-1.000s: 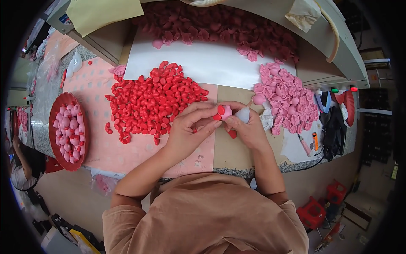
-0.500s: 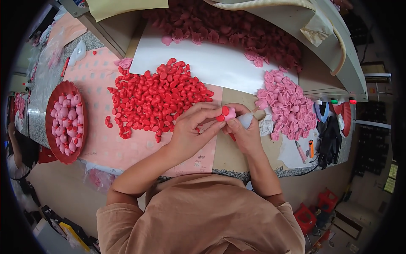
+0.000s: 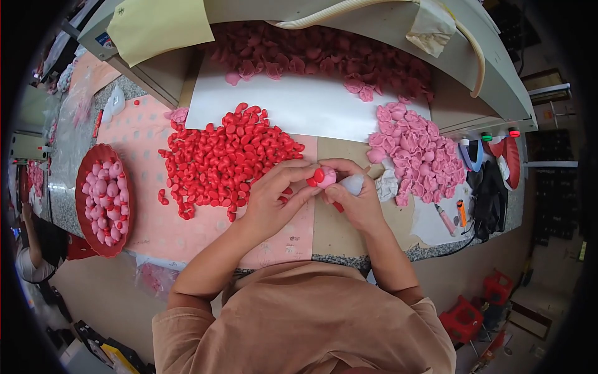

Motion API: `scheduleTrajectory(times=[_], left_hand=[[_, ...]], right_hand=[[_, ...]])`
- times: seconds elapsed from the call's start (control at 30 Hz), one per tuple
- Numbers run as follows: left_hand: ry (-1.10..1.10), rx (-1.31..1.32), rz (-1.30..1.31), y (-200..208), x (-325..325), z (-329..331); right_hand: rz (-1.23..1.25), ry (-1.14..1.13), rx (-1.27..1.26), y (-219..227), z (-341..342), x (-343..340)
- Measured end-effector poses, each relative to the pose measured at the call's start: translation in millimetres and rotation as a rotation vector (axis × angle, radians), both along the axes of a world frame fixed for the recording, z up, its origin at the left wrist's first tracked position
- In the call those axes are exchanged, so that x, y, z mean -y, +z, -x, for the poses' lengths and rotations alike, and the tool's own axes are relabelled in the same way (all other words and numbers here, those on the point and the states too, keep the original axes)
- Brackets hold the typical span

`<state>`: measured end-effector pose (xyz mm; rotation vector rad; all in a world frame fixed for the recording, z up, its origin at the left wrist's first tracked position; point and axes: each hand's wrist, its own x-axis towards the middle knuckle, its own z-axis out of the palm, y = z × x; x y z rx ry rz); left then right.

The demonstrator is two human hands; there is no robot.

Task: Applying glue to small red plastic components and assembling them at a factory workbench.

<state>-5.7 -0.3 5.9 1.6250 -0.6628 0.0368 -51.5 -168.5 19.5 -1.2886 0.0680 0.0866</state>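
My left hand (image 3: 272, 198) and my right hand (image 3: 354, 201) meet over the table's front edge. Together they pinch a small pink piece (image 3: 326, 177) with a red piece (image 3: 316, 176) pressed against it. My right hand also holds a small whitish squeeze bottle (image 3: 352, 183). A heap of small red pieces (image 3: 227, 159) lies just left of my hands. A heap of light pink pieces (image 3: 416, 149) lies to the right.
A red round tray (image 3: 87, 181) with pink pieces stands at the far left. Darker pink pieces (image 3: 317, 53) are piled at the back under a machine housing (image 3: 498, 81). A white sheet (image 3: 299, 106) lies between. Pens, a dark glove (image 3: 489, 193) and a cable lie at the right.
My hands stay together on the pink and red pieces; the fingers have turned them slightly. The view has shifted a little.
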Motion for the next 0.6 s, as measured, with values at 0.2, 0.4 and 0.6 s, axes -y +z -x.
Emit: scheduleTrajectory(times=[0.2, 0.4, 0.6], left_hand=[[0.017, 0.053, -0.046, 1, 1, 1], [-0.204, -0.573, 0.302, 10, -4, -7], [-0.096, -0.293, 0.104, 1, -1, -3]], right_hand=[[0.034, -0.011, -0.032, -3, 1, -2], [-0.074, 0.014, -0.092, -9, -2, 3], [-0.057, -0.024, -0.022, -12, -1, -4]])
